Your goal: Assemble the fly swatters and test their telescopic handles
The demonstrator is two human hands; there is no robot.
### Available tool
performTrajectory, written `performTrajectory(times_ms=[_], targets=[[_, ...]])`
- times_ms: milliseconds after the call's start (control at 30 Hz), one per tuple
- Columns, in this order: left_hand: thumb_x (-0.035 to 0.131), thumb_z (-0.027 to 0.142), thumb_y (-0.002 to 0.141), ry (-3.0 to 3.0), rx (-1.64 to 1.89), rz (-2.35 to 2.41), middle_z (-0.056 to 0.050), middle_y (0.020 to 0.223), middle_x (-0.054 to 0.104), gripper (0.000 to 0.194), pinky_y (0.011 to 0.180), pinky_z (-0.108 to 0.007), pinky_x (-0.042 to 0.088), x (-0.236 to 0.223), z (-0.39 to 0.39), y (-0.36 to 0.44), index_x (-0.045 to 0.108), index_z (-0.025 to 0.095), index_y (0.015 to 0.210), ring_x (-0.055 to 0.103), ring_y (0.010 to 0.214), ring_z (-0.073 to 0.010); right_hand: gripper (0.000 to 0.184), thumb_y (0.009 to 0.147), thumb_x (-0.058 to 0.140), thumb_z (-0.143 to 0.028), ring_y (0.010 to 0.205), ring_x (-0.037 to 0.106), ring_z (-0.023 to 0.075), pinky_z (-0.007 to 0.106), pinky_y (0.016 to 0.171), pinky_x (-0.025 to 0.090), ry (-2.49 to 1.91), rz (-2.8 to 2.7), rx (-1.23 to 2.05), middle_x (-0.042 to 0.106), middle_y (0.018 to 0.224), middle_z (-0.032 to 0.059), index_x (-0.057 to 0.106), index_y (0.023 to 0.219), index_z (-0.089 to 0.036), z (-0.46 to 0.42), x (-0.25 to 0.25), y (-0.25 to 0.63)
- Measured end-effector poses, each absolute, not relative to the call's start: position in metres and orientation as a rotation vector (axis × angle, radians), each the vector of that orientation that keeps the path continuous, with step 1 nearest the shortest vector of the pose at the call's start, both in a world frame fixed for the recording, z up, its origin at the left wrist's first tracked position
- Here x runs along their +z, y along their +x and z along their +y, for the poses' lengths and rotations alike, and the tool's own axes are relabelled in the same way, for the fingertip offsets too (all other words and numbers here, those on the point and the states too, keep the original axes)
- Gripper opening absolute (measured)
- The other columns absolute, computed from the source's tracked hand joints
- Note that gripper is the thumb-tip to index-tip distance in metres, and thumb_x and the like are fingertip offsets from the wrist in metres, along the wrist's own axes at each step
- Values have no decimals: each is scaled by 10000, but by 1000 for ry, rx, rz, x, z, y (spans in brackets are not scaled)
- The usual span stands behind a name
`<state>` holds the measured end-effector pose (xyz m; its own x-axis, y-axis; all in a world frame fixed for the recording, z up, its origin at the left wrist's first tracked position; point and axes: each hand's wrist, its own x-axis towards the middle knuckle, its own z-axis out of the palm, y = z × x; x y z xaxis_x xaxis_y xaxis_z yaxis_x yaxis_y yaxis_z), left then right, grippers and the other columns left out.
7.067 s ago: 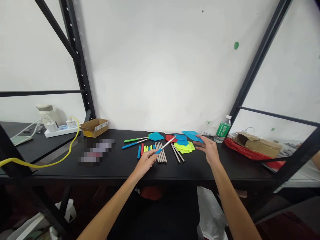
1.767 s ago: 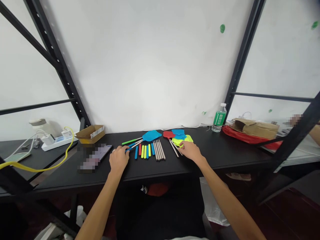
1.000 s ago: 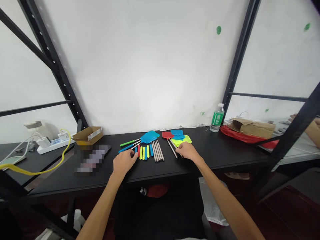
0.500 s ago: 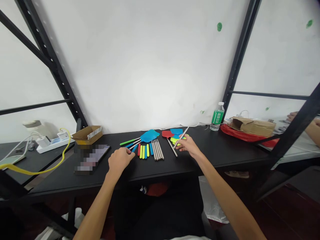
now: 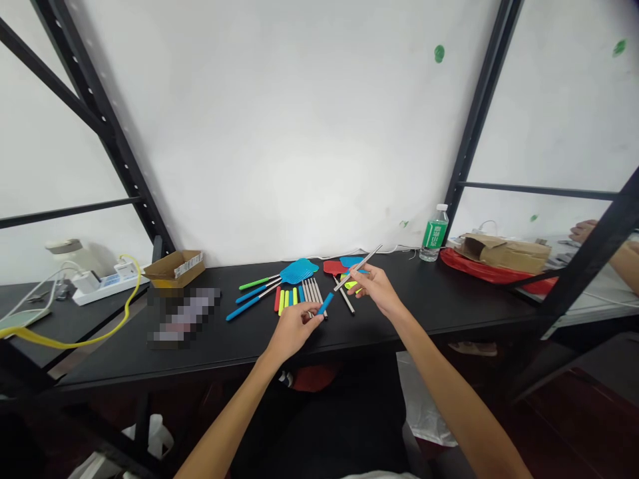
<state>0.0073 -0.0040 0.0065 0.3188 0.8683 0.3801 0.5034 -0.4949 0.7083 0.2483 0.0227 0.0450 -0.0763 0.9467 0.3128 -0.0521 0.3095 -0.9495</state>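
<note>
Lifted off the counter (image 5: 399, 299) since moments earlier, both hands now work in the air above it. The left hand (image 5: 292, 330) has a clenched grip on a blue sleeve (image 5: 325, 303), and the right hand (image 5: 375, 291) pinches a steel rod (image 5: 375, 251), the two meeting end to end. Below them lie more steel rods (image 5: 309, 291), coloured sleeves (image 5: 281, 302) and a blue swatter head (image 5: 298, 271).
</note>
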Motion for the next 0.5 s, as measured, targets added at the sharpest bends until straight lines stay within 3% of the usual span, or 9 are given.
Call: performTrajectory(times_ms=[500], targets=[[646, 352, 853, 2032, 1050, 1088, -41, 883, 734, 277, 716, -277, 508, -1, -3, 10, 737, 196, 1064, 658, 775, -184, 378, 834, 663, -520, 583, 697, 152, 196, 472, 486, -904, -1519, 987, 702, 815, 42, 604, 990, -181, 24, 40, 245]])
